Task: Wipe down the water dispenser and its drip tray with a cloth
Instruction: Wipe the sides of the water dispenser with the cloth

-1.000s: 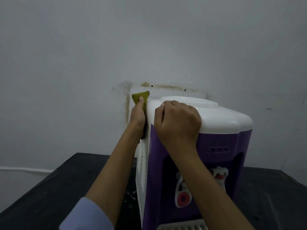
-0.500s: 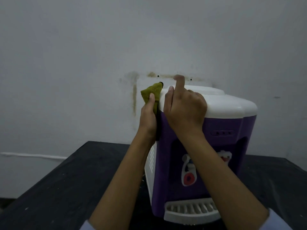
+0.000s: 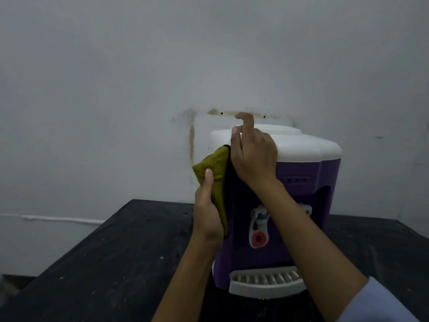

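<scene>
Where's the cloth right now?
Head view: the green cloth is held in the left hand against the left side of the dispenser, near its top.

Water dispenser (image 3: 325, 173) stands on the bench (image 3: 116, 263), wall (image 3: 92, 89) behind it. Drip tray (image 3: 264, 283) sits at its front base. Cloth (image 3: 214, 166) lies against its left side, held there by the left hand (image 3: 206, 214)

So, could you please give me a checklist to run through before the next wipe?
1. The cloth is gripped by the left hand: ok.
2. The cloth lies flat against the side of the dispenser: cannot tell, that side is hidden.
3. The right hand steadies the dispenser's top: cannot tell, one finger is lifted.
4. The dispenser stands upright on the table: ok.
5. The drip tray sits at the front: ok.
</scene>
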